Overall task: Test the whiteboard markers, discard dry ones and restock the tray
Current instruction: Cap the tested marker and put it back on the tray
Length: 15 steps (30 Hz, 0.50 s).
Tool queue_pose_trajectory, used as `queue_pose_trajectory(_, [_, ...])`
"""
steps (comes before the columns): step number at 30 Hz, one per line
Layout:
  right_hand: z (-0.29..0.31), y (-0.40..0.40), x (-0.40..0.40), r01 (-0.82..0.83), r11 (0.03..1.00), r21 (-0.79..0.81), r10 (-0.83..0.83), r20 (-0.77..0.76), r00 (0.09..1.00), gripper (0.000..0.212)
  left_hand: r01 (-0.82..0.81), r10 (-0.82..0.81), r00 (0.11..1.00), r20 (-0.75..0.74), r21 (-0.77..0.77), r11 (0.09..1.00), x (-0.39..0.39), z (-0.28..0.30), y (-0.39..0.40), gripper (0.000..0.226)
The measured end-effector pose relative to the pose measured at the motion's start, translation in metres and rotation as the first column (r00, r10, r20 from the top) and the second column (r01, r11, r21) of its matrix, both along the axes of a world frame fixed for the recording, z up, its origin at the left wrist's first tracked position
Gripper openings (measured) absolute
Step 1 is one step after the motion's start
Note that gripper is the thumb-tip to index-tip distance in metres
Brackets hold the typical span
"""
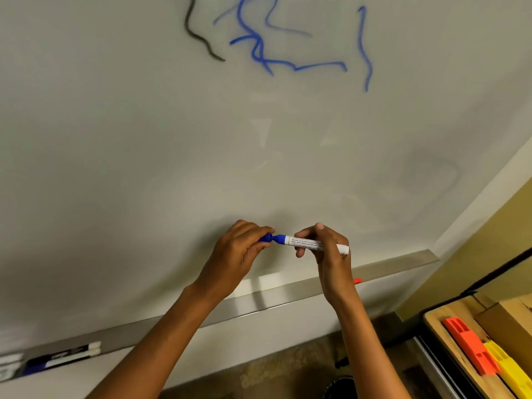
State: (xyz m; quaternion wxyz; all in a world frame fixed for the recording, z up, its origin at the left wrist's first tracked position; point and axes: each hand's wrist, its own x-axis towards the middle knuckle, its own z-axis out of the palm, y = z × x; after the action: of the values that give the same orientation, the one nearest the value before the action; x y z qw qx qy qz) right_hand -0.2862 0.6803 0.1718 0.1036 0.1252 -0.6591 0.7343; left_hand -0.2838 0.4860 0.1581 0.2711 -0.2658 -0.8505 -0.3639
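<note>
A blue marker [309,243] is gripped by the right hand [325,249] in front of the whiteboard [144,139], above the tray [403,264]. Its blue cap [266,238] is pinched by the left hand [239,251], just off the tip. More markers [62,357] are seen at the tray's left end.

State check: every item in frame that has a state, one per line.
Blue-capped white whiteboard marker: held level in front of the board, cap at its tip, seating unclear.
Blue marker cap: pinched by left hand.
Right hand: grips the barrel.
White whiteboard: blue and black scribbles.
Grey metal tray: markers lying at its left end.
</note>
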Motion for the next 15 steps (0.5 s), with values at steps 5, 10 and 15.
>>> queue_pose_trajectory(5, [-0.024, -0.037, -0.001, -0.112, 0.990, -0.088, 0.123, 0.130, 0.984, 0.046, 0.035, -0.049, 0.967, 0.251, 0.059, 0.998, 0.022, -0.013, -0.028, 0.018])
queue_pose_trajectory(10, [-0.044, -0.092, 0.011, -0.247, 0.954, -0.172, 0.287, 0.271, 0.919, 0.045, -0.052, -0.051, 0.891, 0.451, 0.214, 0.975, 0.049, -0.029, -0.053, 0.022])
queue_pose_trajectory(15, [-0.067, -0.141, 0.026, -0.337, 0.918, -0.209, 0.392, 0.345, 0.853, 0.053, -0.172, 0.036, 0.849, 0.527, 0.211, 0.962, 0.075, -0.053, -0.096, 0.015])
